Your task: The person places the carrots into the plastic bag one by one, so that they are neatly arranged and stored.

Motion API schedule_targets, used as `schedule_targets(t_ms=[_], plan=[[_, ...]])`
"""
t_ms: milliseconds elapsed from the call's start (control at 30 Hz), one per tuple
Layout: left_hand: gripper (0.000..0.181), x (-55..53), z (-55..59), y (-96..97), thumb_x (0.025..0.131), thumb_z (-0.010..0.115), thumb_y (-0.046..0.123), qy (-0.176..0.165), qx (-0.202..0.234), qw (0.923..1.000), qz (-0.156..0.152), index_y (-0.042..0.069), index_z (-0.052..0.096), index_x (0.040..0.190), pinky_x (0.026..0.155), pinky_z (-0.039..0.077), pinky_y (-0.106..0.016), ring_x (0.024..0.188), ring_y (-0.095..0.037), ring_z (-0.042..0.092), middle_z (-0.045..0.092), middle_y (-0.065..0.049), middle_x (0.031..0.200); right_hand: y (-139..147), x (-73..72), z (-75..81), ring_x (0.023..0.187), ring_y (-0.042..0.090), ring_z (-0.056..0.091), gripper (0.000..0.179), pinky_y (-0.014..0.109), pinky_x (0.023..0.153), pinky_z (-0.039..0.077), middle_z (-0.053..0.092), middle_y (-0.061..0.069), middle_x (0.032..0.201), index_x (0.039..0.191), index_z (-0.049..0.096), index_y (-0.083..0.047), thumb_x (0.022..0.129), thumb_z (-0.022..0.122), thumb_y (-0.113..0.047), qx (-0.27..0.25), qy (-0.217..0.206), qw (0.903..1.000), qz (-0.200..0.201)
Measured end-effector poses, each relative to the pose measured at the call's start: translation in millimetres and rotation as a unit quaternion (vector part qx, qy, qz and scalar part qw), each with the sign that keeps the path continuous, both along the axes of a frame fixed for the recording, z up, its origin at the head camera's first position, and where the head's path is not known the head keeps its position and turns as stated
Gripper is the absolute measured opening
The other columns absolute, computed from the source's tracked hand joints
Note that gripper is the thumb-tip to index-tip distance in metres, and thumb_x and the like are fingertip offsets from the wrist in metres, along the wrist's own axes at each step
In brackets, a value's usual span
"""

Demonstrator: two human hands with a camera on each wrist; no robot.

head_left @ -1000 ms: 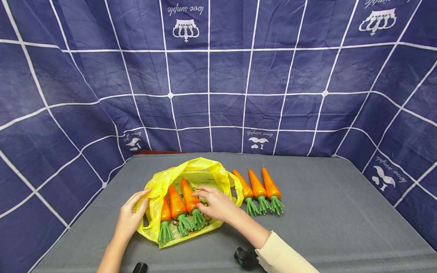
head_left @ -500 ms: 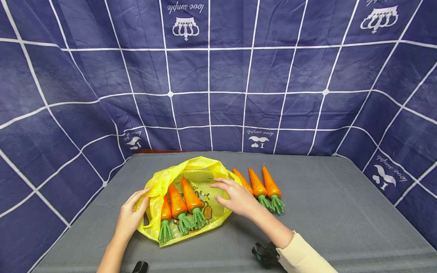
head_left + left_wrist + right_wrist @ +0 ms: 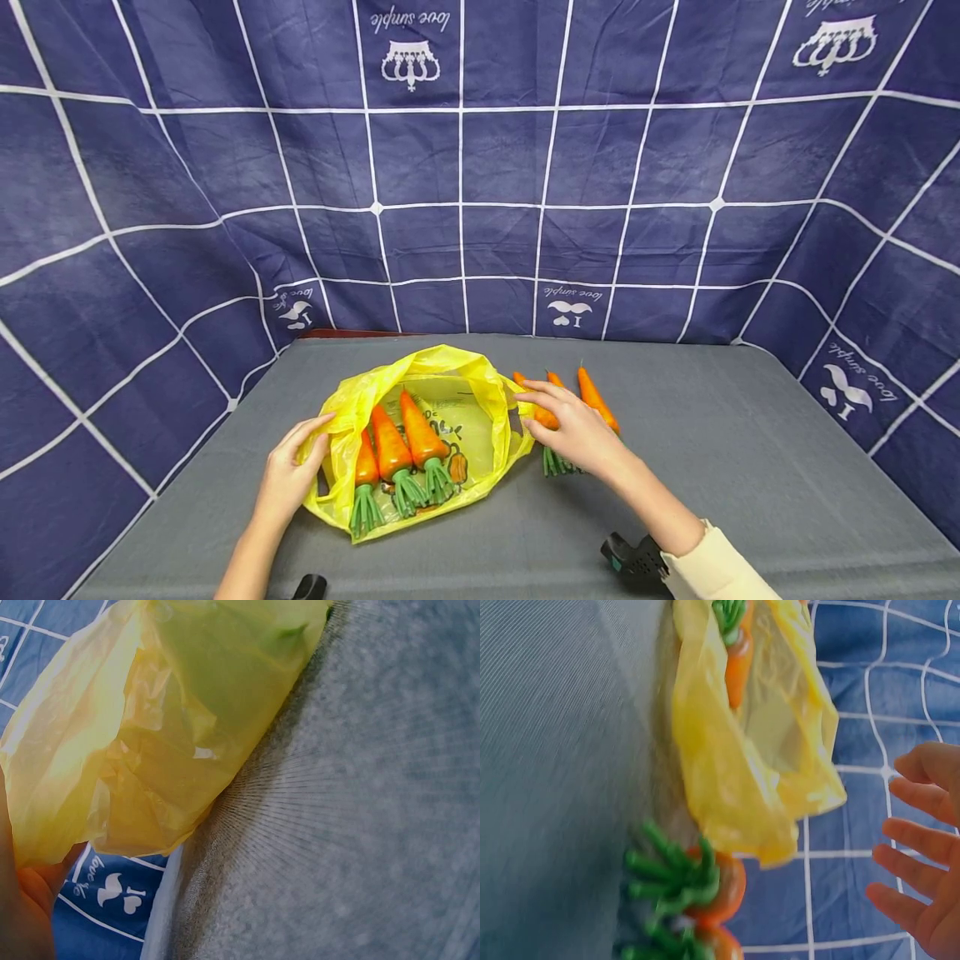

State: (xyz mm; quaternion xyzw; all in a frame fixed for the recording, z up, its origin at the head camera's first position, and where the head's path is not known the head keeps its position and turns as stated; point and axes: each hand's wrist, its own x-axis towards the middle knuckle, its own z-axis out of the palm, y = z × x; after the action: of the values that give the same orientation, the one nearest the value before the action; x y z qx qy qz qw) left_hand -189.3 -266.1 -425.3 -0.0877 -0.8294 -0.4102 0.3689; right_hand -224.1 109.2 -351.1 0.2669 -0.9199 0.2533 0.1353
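The yellow bag (image 3: 442, 360) sat on the tabletop (image 3: 750, 467) with its mouth gaping toward the person, and three carrots (image 3: 392, 446) lay side by side in it. The left hand (image 3: 288, 471) pinched the bag's left edge between thumb and fingers. That grip seemed the weak point: if it slackened, the thin film could sag and narrow the mouth; if it tugged, the bag could slide or tip, and the carrots, green tops close to the near lip, might roll out.

Just right of the bag, the right hand (image 3: 577, 433) was spread over three loose carrots (image 3: 596, 397), its fingers apart and pinching nothing; whether it touched them I could not tell. Since these lay close together, a grasp at one could knock its neighbour farther from the bag. The bag's handle loop (image 3: 519, 450) was just beside the fingertips, so a low sweep might catch it and drag the bag's right side along.
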Motion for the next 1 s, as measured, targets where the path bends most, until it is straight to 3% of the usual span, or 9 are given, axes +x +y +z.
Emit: schedule_targets(t_ms=[300,600,1000], plan=[[0.028,0.0,0.8,0.8,0.082,0.060,-0.006,-0.003,-0.001,1.0000,-0.002,0.004,0.065,0.108,0.084,0.032,0.003,0.095,0.018,0.044,0.061,-0.011,0.100,38.3,-10.9,-10.6,0.119,0.031,0.050,0.033,0.058,0.084,0.044,0.052,0.002,0.131,0.118,0.061,-0.021,0.085,0.061,-0.026,-0.002,0.004,0.9993,-0.037],[0.029,-0.9,1.1,1.3,0.080,0.061,-0.006,0.005,-0.006,1.0000,-0.002,0.004,0.065,0.107,0.083,0.031,0.003,0.096,0.019,0.043,0.062,-0.009,0.099,68.5,-21.9,-31.5,0.118,0.032,0.049,0.034,0.061,0.080,0.044,0.051,0.006,0.131,0.118,0.060,-0.016,0.085,0.061,-0.024,0.007,-0.008,0.9975,-0.069],[0.028,2.1,0.5,0.5,0.085,0.059,0.000,-0.029,-0.015,0.9993,0.017,0.006,0.064,0.111,0.082,0.032,0.004,0.094,0.021,0.042,0.062,-0.011,0.103,85.4,-37.6,-55.4,0.117,0.036,0.049,0.035,0.061,0.082,0.043,0.051,0.011,0.131,0.117,0.061,-0.011,0.084,0.060,-0.021,0.010,-0.036,0.9963,-0.077]])
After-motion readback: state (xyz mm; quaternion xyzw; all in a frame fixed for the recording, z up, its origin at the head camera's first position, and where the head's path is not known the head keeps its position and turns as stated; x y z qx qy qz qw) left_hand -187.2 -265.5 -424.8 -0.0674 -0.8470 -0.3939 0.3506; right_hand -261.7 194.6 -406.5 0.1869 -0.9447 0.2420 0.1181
